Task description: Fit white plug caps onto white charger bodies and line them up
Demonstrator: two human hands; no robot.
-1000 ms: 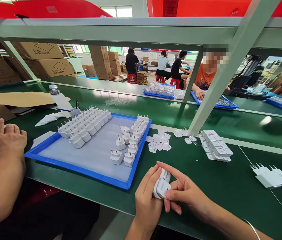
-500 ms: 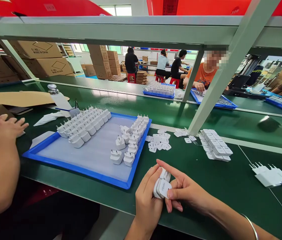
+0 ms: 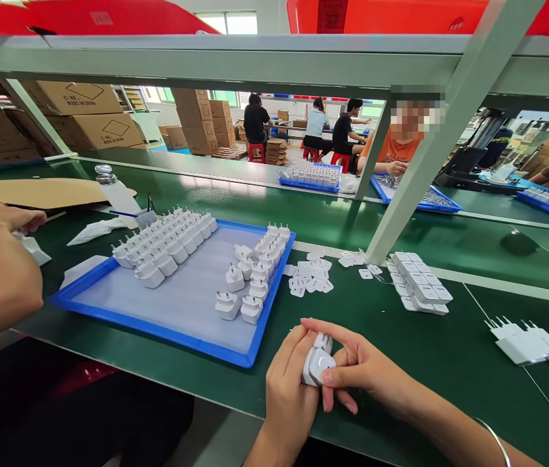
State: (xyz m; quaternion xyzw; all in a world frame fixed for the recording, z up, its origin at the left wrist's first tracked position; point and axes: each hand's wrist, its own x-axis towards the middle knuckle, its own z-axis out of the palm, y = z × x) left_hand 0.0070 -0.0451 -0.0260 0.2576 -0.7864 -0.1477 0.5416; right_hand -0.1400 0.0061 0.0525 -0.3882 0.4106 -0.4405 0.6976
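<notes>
Just in front of the table edge, my left hand (image 3: 290, 383) is closed round white plug chargers (image 3: 319, 366), at least two side by side. My right hand (image 3: 359, 366) grips them from the other side, its thumb pressed on the front face and its index finger lying across the top. Behind the fingers, the chargers' pins are mostly hidden. Beyond my hands lie loose small white cover plates (image 3: 311, 279) with print. To the left, a blue tray (image 3: 167, 324) bears rows of white plug chargers (image 3: 172, 241) with pins up, and a second group stands along its right side.
Stacked white chargers (image 3: 420, 282) sit to the right, with further pin-ended white pieces (image 3: 530, 340) beyond. A co-worker's arm (image 3: 2, 272) reaches in at left, near a metal-topped bottle (image 3: 109, 185). A slanted metal post (image 3: 415, 162) rises from the table's rear.
The front charger's face has turned, and its print no longer shows clearly under my right thumb. At left, the co-worker's hand has drawn in and its arm has shifted.
</notes>
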